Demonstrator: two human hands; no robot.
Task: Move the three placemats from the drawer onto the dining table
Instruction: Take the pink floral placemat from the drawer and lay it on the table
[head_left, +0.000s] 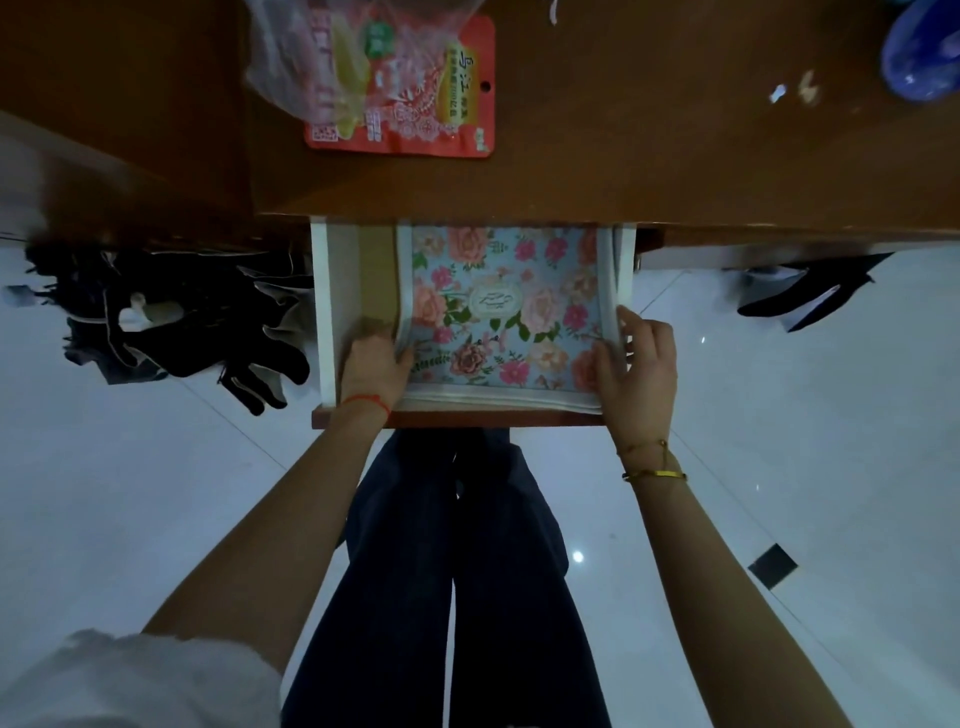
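Observation:
A stack of floral placemats (506, 306), light blue with pink roses and white borders, lies in the open drawer (324, 312) under the wooden dining table (649, 156). My left hand (374, 366) grips the stack's left edge, which curls upward. At the stack's right edge my right hand (641, 364) holds it, fingers curled around the border. The far part of the placemats is hidden under the table's edge.
A red snack packet (415, 104) in a clear plastic bag lies on the table. A blue object (922, 52) sits at the table's far right. Dark clothing (182, 312) hangs at left, a dark item (810, 296) at right. White tiled floor (779, 441) lies below.

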